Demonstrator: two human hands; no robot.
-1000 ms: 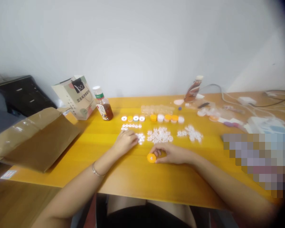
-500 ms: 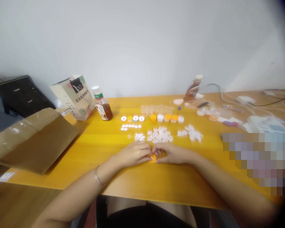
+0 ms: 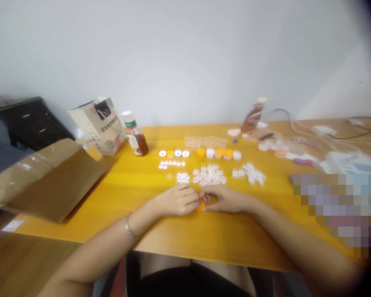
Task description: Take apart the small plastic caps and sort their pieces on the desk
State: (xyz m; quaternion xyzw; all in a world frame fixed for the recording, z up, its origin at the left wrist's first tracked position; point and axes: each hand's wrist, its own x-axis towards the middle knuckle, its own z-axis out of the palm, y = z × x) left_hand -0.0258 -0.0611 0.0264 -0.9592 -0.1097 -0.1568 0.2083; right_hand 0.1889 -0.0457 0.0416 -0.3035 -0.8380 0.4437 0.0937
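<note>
Between my hands, low over the table, is a small round orange cap (image 3: pixel 200 205). My left hand (image 3: pixel 179 201) has its fingers closed at the cap's left side. My right hand (image 3: pixel 224 199) pinches the cap from the right with thumb and curled fingers. Just beyond my hands lie a cluster of small white pieces (image 3: pixel 183 178) and a pile of clear-white flat pieces (image 3: pixel 210 176). Farther back stand a row of orange and white caps (image 3: pixel 219 153) and a row of ring-topped round pieces (image 3: pixel 174 154).
A cardboard box (image 3: pixel 55 185) sits at left, near a paper bag (image 3: pixel 102 126) and a bottle of brown liquid (image 3: pixel 136 138). Another bottle (image 3: pixel 252 116) stands at the back right. Cables and a white adapter (image 3: pixel 324 130) lie at far right. More white pieces (image 3: pixel 250 173) lie right of centre.
The whole view has shifted slightly. My left fingers have curled in more beside the orange cap; my right hand stays almost the same.
</note>
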